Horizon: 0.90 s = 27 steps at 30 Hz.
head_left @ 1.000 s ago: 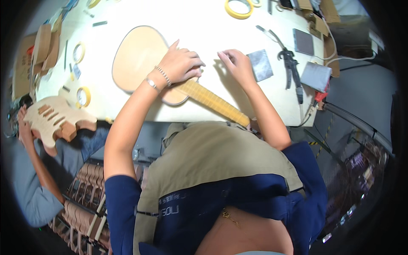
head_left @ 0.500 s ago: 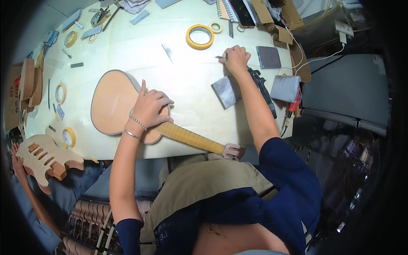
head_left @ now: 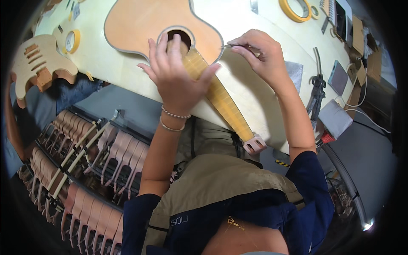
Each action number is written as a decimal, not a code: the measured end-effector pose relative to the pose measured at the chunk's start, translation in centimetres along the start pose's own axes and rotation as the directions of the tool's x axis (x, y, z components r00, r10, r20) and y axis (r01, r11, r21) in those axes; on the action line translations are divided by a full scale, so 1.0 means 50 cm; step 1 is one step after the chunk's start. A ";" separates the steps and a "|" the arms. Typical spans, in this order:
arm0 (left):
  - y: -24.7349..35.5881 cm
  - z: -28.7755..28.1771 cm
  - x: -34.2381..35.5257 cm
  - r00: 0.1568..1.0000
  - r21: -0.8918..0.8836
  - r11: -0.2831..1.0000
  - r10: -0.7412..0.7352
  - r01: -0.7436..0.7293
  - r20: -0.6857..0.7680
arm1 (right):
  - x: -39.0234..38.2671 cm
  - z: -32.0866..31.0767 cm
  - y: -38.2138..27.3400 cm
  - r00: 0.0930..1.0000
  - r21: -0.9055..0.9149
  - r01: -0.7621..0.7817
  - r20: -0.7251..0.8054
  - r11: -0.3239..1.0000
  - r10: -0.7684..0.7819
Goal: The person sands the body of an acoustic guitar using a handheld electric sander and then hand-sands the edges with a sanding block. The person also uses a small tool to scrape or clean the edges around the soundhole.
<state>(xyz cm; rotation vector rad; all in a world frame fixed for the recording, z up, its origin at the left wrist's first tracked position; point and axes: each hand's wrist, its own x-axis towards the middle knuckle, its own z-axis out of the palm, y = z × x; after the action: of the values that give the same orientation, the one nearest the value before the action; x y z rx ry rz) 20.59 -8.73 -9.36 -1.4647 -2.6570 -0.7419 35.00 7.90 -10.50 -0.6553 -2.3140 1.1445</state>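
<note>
An unfinished acoustic guitar (head_left: 140, 25) lies across the table edge, its pale top bound with a dark edge. Yellow tape covers its fretboard (head_left: 229, 108), and the slotted headstock (head_left: 255, 144) points toward my lap. My left hand (head_left: 176, 72) is spread, fingers apart, over the sound hole (head_left: 183, 36) and the upper end of the fretboard; whether the palm presses down is not clear. My right hand (head_left: 263, 51) pinches a small, thin, pointed blade (head_left: 228, 45), its tip close to the bound edge of the guitar body.
A grey abrasive pad (head_left: 294, 74), a dark air-gun-like tool (head_left: 316, 91) and a flat block (head_left: 338, 76) lie to the right. Yellow tape rolls (head_left: 72, 41) sit around. At left a person holds an electric guitar body (head_left: 38, 66); racks of necks (head_left: 93, 212) stand below.
My view has turned down and closer to the guitar. My right hand has brought the blade from the table's far right to the guitar's edge. My left hand's fingers have spread over the sound hole.
</note>
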 end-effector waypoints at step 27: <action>0.008 0.057 -0.012 0.987 0.075 0.997 -0.005 0.017 -0.158 | 0.099 0.028 -0.040 0.849 -0.152 0.514 0.225 0.844 -0.477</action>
<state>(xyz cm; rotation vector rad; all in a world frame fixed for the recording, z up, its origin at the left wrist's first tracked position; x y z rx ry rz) 21.86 -7.84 -11.88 -1.3162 -2.5479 -0.7159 29.91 8.98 -8.63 0.0091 -2.5625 0.7459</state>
